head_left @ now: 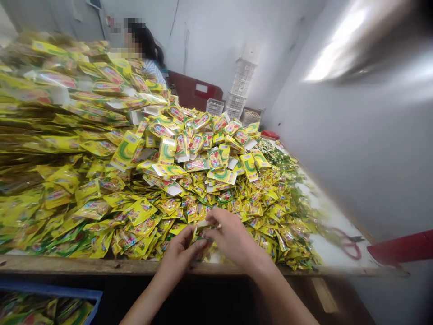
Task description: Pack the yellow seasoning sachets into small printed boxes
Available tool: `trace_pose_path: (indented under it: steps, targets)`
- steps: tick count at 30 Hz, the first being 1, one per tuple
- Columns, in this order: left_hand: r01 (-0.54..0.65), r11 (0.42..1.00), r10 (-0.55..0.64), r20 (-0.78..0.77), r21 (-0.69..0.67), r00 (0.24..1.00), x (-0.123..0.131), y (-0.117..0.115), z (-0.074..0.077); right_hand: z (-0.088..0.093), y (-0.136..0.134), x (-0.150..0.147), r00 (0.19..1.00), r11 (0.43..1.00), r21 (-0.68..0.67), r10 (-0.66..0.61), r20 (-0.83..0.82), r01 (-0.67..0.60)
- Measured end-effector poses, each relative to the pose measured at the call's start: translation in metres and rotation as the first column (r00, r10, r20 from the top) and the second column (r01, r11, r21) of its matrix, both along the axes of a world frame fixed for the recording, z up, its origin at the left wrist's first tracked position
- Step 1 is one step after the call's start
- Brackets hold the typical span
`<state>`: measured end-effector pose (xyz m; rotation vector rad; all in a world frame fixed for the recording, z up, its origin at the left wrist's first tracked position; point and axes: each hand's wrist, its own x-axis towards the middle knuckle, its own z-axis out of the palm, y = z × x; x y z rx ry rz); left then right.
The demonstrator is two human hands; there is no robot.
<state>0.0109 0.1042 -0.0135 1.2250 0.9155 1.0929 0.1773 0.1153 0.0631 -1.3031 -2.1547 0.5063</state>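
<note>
A big heap of yellow sachets (189, 180) covers the table (101, 266). At the table's front edge both my hands meet over the small packets. My left hand (181, 257) is closed, its fingers pinching a small yellow packet (200, 235). My right hand (233, 239) curls over the same packet from the right, fingers pressed on its top. Most of the packet is hidden between the two hands.
Red-handled scissors (348, 246) lie on the bare white tabletop at the right. A red object (402, 248) sits at the right edge. A blue crate (50, 302) with packets is below left. Another person (149, 49) sits behind the pile; white baskets (241, 88) stand by the wall.
</note>
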Motion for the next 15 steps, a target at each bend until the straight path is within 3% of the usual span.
trace_pose_path:
  steps: [3, 7, 9, 12, 13, 15]
  targets:
    - [0.020, 0.999, -0.019, 0.034, -0.032, 0.999, -0.001, 0.001, 0.001, -0.012, 0.007, -0.003, 0.995, 0.997, 0.055, -0.043, -0.085, 0.048]
    - [0.022, 1.000, -0.021, -0.028, 0.016, 0.999, -0.006, 0.000, -0.008, -0.030, 0.005, -0.008, 0.993, 0.992, 0.056, 0.118, -0.025, -0.116]
    - [0.022, 1.000, -0.021, -0.062, 0.015, 0.998, -0.008, -0.001, -0.011, -0.033, -0.002, -0.007, 0.986, 0.990, 0.032, 0.142, -0.091, -0.140]
    - [-0.001, 0.999, -0.003, -0.073, -0.052, 0.997, -0.013, -0.003, -0.007, -0.039, -0.014, -0.002, 0.912, 0.997, -0.064, -0.069, -0.404, 0.047]
    - [-0.015, 0.997, 0.010, -0.062, -0.082, 0.998, -0.015, -0.004, -0.004, -0.043, -0.018, -0.002, 0.841, 0.983, -0.158, -0.164, -0.516, 0.094]
    - [-0.005, 0.991, 0.001, -0.028, -0.137, 1.000, -0.018, -0.006, 0.003, -0.053, -0.024, -0.003, 0.671, 0.917, -0.398, -0.318, -0.669, 0.038]
